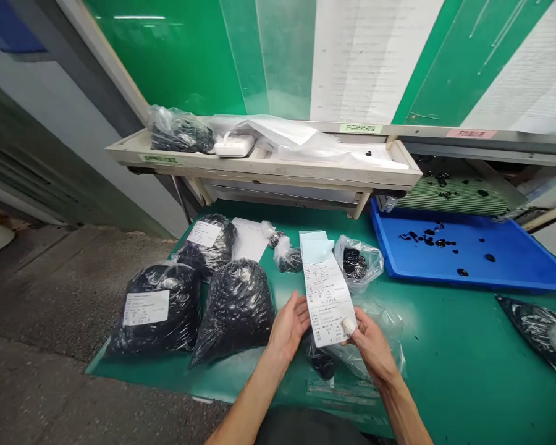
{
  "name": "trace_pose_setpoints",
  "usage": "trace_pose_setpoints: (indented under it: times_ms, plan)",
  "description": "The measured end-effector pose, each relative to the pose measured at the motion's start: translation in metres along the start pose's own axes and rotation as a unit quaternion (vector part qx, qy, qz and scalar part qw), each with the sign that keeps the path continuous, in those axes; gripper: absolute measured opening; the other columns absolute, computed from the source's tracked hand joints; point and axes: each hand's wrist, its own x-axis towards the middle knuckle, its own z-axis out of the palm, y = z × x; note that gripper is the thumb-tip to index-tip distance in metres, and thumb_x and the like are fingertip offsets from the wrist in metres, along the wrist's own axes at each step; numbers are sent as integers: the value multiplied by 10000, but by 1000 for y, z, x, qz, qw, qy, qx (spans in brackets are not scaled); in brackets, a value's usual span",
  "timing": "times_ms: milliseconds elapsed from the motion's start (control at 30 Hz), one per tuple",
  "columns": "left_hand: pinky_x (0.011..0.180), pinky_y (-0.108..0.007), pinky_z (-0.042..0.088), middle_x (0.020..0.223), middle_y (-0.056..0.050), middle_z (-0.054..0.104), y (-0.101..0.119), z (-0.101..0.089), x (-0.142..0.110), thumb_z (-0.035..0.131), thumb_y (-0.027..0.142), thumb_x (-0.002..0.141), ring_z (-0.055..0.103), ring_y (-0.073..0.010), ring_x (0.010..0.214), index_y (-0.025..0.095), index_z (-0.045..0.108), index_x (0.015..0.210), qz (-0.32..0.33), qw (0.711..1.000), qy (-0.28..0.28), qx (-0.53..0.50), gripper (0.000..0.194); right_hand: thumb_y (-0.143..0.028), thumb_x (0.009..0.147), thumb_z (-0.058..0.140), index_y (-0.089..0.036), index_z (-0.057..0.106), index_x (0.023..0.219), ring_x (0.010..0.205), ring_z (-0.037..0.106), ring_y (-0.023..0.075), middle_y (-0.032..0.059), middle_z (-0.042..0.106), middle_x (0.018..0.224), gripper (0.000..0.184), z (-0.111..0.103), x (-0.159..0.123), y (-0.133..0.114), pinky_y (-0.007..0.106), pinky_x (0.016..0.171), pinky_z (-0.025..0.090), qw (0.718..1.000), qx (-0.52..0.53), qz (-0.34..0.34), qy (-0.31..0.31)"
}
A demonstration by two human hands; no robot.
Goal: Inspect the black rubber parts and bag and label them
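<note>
A long strip of printed white labels [327, 293] with a pale blue end is in front of me, above the green table. My right hand [368, 337] grips its lower right corner, with a white cover on the thumb tip. My left hand [290, 324] is at the strip's left edge, fingers apart and stretched toward it; whether they touch it I cannot tell. Beneath the strip lies a clear plastic bag with black contents [323, 361], partly hidden. An opened clear bag of black round pieces [354, 264] sits just beyond the strip.
Full bags of black pieces stand left: two labelled, one at the front [160, 334] and one behind [213, 256], plus an unlabelled one [236, 303]. A blue tray [514, 272] with scattered black pieces is right, below a chute [458, 194]. A shelf [259, 173] spans the back.
</note>
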Motion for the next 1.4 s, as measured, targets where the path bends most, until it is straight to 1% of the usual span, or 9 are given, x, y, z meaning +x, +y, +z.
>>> trace_pose_setpoints:
  times_ms: [233, 500, 700, 833, 1000, 1100, 1200, 1267, 1400]
  plan:
    - [631, -300, 542, 892, -63, 721, 12, 9, 0, 733, 292, 713, 660, -165, 683, 184, 604, 996, -26, 990, -107, 92, 329, -586, 789, 587, -201, 538, 1168, 726, 624, 217, 88, 691, 943, 543, -12, -18, 3, 314, 564, 510, 995, -95, 28, 13]
    - [626, -312, 514, 924, -108, 723, 6, 2, -12, 782, 387, 649, 669, -237, 805, 160, 556, 1110, -27, 970, -165, 176, 561, -515, 876, 496, -215, 342, 1359, 888, 644, 245, 106, 656, 1073, 589, -14, -25, 1, 358, 709, 542, 987, -154, 12, 38]
    - [653, -286, 477, 926, -109, 732, -2, 4, -11, 799, 369, 637, 669, -215, 771, 144, 599, 1008, 7, 978, -154, 140, 478, -356, 912, 444, -244, 565, 1174, 901, 594, 252, 107, 593, 1056, 309, 11, -38, -21, 358, 708, 489, 876, -428, -162, 151]
    - [649, -280, 466, 958, -108, 728, -9, 12, -15, 804, 353, 632, 666, -217, 789, 144, 615, 986, 13, 982, -155, 110, 453, -246, 927, 407, -224, 597, 983, 790, 593, 199, 67, 610, 901, 199, 29, -36, -20, 315, 696, 470, 887, -423, -168, 82]
    - [757, -295, 487, 1013, -104, 712, -15, 17, -19, 816, 309, 615, 650, -226, 910, 139, 640, 986, 25, 987, -130, 94, 445, -232, 906, 438, -210, 579, 956, 780, 595, 180, 56, 616, 906, 151, 36, -33, -11, 274, 659, 491, 909, -377, -143, 108]
    - [698, -289, 505, 1024, -111, 706, -14, 16, -20, 796, 330, 643, 657, -218, 866, 136, 615, 1021, 7, 985, -138, 100, 462, -203, 902, 407, -206, 579, 986, 774, 594, 175, 60, 616, 920, 191, 25, -36, -9, 262, 633, 502, 904, -374, -161, 133]
    - [615, -278, 516, 994, -116, 711, -10, 13, -19, 771, 357, 676, 667, -211, 801, 140, 573, 1023, -17, 984, -140, 112, 455, -115, 871, 341, -201, 561, 1148, 887, 592, 202, 97, 592, 1040, 364, 2, -36, -12, 293, 680, 514, 855, -438, -210, 180]
    - [596, -275, 522, 973, -114, 716, -8, 12, -19, 773, 342, 677, 671, -206, 776, 146, 542, 1033, -22, 985, -126, 115, 467, -54, 835, 312, -226, 491, 1292, 984, 581, 211, 107, 557, 1155, 520, -14, -32, -13, 309, 729, 521, 831, -481, -235, 150]
    - [636, -288, 535, 978, -118, 714, -8, 9, -18, 788, 270, 667, 682, -212, 796, 154, 460, 1173, -21, 992, -92, 86, 614, -26, 836, 316, -295, 395, 1384, 923, 608, 153, 78, 532, 1220, 616, -29, -22, -9, 280, 765, 532, 838, -478, -261, 33]
